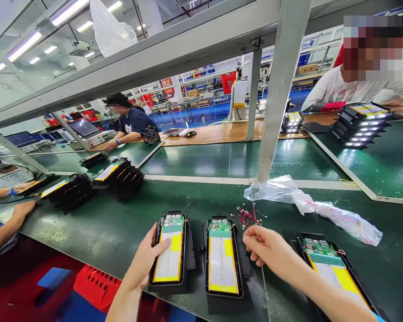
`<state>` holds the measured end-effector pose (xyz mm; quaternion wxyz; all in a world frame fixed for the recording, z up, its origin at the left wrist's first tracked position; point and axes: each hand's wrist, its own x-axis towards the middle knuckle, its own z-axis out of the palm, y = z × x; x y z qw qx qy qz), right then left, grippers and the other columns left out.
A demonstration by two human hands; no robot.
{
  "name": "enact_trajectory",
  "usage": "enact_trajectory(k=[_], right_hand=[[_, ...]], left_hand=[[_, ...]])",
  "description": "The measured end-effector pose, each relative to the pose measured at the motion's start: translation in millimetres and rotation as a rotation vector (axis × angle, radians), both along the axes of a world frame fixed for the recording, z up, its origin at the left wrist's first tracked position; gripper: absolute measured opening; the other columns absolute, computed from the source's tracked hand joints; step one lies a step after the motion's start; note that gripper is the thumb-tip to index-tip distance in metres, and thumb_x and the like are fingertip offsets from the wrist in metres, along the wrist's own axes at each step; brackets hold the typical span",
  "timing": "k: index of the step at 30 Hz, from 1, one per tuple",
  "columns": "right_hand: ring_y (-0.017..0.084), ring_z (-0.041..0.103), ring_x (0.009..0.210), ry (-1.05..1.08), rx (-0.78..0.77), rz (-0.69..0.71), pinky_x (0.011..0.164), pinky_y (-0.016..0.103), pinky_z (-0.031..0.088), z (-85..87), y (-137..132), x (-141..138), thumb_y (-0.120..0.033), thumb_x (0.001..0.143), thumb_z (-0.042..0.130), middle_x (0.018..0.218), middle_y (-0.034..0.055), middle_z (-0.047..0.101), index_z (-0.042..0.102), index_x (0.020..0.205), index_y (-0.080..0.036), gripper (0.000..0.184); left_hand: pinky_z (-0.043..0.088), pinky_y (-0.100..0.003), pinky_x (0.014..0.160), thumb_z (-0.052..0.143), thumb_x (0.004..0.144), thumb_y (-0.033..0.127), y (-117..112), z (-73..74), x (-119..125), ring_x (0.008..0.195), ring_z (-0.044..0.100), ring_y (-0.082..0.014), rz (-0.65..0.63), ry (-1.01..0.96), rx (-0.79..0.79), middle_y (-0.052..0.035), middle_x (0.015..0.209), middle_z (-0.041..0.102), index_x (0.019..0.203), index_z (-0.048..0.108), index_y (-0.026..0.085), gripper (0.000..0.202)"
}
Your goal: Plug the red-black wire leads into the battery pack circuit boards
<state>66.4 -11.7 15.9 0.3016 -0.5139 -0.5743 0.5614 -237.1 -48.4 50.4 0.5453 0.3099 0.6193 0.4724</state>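
Observation:
Three battery packs with yellow-edged white cells and green circuit boards lie in black plastic cases on the green bench mat (121, 255). My left hand (144, 255) grips the left pack (169, 255) along its side, with the thumb over the cell. The middle pack (223, 264) lies flat between my hands. My right hand (263, 246) hovers with curled fingers just right of that pack, touching nothing I can make out. A small bundle of red and black wires (248, 217) lies above it. The right pack (336, 268) sits beyond my right forearm.
A crumpled plastic bag (309, 203) lies on the mat. To the left, a co-worker's hands (23, 197) work beside stacks of black-cased packs (69, 192). More stacks (359, 125) stand at right by a seated person (352, 89). A metal shelf frame (130, 67) crosses overhead. A red crate (96, 286) sits below the bench edge.

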Motion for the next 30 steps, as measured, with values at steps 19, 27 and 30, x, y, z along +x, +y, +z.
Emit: enact_trajectory(k=[19, 27, 30], right_hand=[[0.026, 0.062, 0.092, 0.219, 0.003, -0.03, 0.082, 0.038, 0.05, -26.2, -20.0, -30.8, -0.043, 0.072, 0.07, 0.096, 0.006, 0.069, 0.062, 0.101, -0.019, 0.039], [0.028, 0.062, 0.098, 0.61, -0.233, -0.015, 0.088, 0.042, 0.049, -21.9, -32.2, -27.2, -0.034, 0.073, 0.073, 0.105, 0.0094, 0.069, 0.062, 0.104, -0.015, 0.037], [0.027, 0.061, 0.1, 0.655, -0.208, -0.028, 0.089, 0.04, 0.048, -22.0, -39.3, -21.3, -0.033, 0.075, 0.072, 0.109, 0.0086, 0.068, 0.062, 0.107, -0.017, 0.037]], left_hand=[[0.026, -0.043, 0.111, 0.052, 0.082, 0.039, -24.9, -36.8, 109.7, 0.13, 0.039, -0.0291, -0.15, 0.799, 0.162, -0.0141, 0.139, 0.048, 0.135, 0.046, 0.012, 0.06], [0.046, -0.039, 0.096, 0.072, 0.068, 0.033, -19.8, -36.9, 104.9, 0.111, 0.057, -0.0271, -0.066, 0.067, 0.115, -0.0174, 0.126, 0.057, 0.131, 0.043, 0.012, 0.073], [0.047, -0.038, 0.095, 0.07, 0.073, 0.03, -22.7, -30.9, 116.8, 0.109, 0.059, -0.0265, -0.122, -0.093, 0.177, -0.0134, 0.12, 0.063, 0.12, 0.054, 0.015, 0.052]])
